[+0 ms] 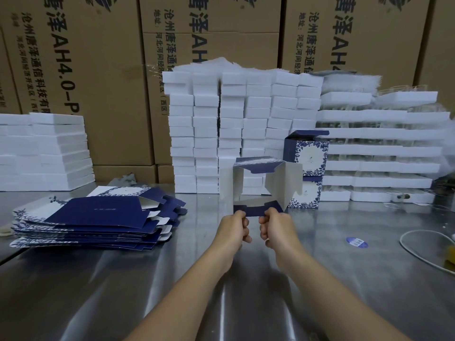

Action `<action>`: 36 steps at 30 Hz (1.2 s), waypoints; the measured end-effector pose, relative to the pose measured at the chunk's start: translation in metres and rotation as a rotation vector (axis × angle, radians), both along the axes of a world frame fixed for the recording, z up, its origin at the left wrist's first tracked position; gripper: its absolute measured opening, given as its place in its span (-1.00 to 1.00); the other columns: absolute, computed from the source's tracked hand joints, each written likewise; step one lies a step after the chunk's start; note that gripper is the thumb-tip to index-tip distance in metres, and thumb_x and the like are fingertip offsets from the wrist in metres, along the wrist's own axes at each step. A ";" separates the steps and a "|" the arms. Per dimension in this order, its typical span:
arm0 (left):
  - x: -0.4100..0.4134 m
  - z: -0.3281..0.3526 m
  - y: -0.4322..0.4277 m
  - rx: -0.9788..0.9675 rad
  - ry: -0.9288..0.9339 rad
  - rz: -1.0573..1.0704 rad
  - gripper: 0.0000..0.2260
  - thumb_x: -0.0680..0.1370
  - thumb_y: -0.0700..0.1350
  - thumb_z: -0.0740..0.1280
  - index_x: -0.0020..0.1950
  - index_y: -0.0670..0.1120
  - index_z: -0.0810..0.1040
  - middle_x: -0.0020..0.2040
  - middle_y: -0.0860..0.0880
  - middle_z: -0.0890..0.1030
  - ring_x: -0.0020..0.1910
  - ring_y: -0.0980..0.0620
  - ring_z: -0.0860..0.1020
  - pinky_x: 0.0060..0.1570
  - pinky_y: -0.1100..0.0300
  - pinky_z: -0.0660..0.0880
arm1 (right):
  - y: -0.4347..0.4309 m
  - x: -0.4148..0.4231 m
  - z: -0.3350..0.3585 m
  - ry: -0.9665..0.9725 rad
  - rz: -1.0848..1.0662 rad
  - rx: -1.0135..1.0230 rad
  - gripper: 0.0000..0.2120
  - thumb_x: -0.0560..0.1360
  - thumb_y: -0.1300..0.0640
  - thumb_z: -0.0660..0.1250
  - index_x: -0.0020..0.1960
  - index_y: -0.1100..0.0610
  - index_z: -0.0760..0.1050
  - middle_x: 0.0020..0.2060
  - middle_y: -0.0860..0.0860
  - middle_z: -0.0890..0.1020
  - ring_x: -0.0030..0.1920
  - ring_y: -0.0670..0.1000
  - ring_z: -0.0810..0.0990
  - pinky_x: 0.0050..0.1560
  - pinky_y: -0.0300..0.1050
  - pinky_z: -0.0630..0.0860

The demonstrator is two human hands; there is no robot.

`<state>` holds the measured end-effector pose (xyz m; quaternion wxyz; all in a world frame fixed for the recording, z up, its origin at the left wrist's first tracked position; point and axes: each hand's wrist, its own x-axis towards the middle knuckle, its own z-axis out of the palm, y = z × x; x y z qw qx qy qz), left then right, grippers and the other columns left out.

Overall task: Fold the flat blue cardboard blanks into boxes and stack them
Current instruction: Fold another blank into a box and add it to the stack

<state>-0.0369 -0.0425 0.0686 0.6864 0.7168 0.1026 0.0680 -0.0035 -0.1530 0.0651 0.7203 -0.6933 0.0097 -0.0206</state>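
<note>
Gripping the near flap of an opened, empty box (261, 185), both hands' fingers (242, 219) pinch shut; flat blanks (98, 215) lie left of it.

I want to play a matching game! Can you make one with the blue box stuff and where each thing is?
Things:
1. pile of flat blanks
2. half-folded box
3. finished boxes
4. round blue sticker

Places:
A. stacked two high by the white foam
B. lying alone on the table, right side
C. held in both hands
D. on the table, left side

Pairs: 1-D, 2-C, 3-A, 4-B
</note>
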 end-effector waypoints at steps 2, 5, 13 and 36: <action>0.001 0.002 0.000 -0.008 -0.003 0.004 -0.69 0.70 -0.06 0.11 -0.23 -0.04 0.40 -0.46 0.06 0.40 -0.32 0.04 0.49 -0.26 0.16 0.34 | 0.000 0.001 0.000 0.015 -0.001 0.010 -0.70 0.61 0.10 0.19 -0.27 0.13 0.49 -0.53 -0.03 0.47 -0.54 -0.04 0.36 -0.41 -0.15 0.25; 0.001 0.004 0.001 -0.030 -0.011 0.021 -0.68 0.69 -0.06 0.11 -0.26 -0.04 0.39 -0.48 0.06 0.40 -0.34 0.03 0.48 -0.26 0.14 0.33 | 0.000 0.003 -0.001 0.009 -0.034 0.036 -0.70 0.61 0.09 0.17 -0.26 0.13 0.48 -0.54 -0.04 0.46 -0.56 -0.04 0.35 -0.44 -0.18 0.25; 0.003 0.003 0.008 -0.011 -0.041 0.086 -0.69 0.70 -0.08 0.13 -0.24 -0.06 0.40 -0.46 0.03 0.37 -0.34 0.02 0.44 -0.32 0.17 0.31 | 0.000 -0.003 -0.002 -0.111 0.054 -0.054 -0.67 0.62 0.14 0.19 -0.30 0.16 0.46 -0.54 0.01 0.40 -0.55 -0.04 0.30 -0.51 -0.23 0.26; 0.018 -0.014 0.016 0.034 -0.093 0.114 -0.69 0.70 -0.05 0.15 -0.21 -0.07 0.44 -0.46 0.05 0.41 -0.35 0.02 0.45 -0.34 0.17 0.33 | -0.015 0.022 -0.015 -0.317 -0.148 -0.284 -0.55 0.52 -0.35 0.35 -0.15 0.04 0.43 -0.33 -0.04 0.61 -0.24 0.10 0.64 -0.13 0.07 0.57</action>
